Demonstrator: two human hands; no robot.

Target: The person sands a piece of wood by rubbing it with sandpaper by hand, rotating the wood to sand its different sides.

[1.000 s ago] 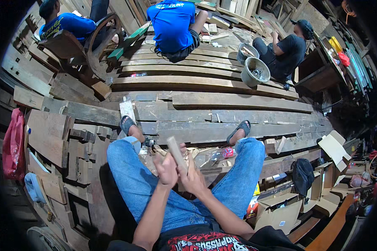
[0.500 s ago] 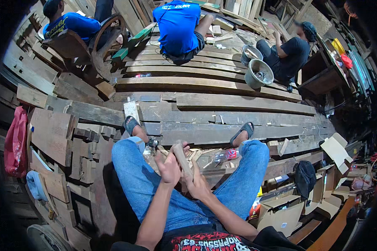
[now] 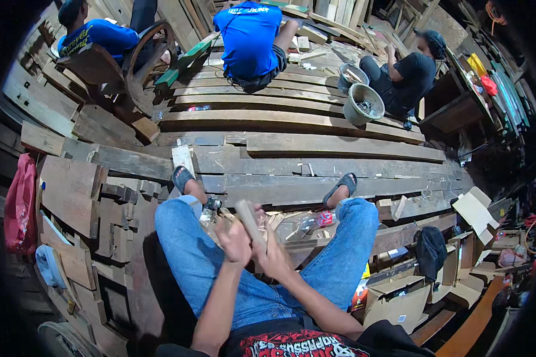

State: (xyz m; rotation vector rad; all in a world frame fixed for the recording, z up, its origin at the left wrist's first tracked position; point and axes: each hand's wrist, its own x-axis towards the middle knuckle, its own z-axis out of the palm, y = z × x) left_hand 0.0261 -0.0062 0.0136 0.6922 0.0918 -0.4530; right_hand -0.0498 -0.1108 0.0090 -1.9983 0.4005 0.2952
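Observation:
A short, pale wooden piece (image 3: 250, 221) slants between my hands, over the gap between my knees. Its lower part sits in my right hand (image 3: 274, 258), whose fingers are closed around it. Against the left side of the wood is my left hand (image 3: 234, 243), its fingers smeared by motion. Whether they grip anything does not show. Thin wood scraps (image 3: 275, 221) lie below and beyond the hands. A clear plastic bottle with a red label (image 3: 319, 221) lies on its side near my right knee.
Stacked planks (image 3: 339, 149) stretch ahead, with two buckets (image 3: 361, 106) on them. Three people sit beyond: one in blue (image 3: 249, 38), one on a wooden chair (image 3: 95, 62), one in dark clothes (image 3: 412, 74). Cardboard boxes (image 3: 396, 300) stand at right; wood offcuts (image 3: 71, 190) at left.
The wooden piece and both hands have shifted slightly left, and the wood's tilt has changed a little. My left hand is more blurred. The whole view has slid slightly too.

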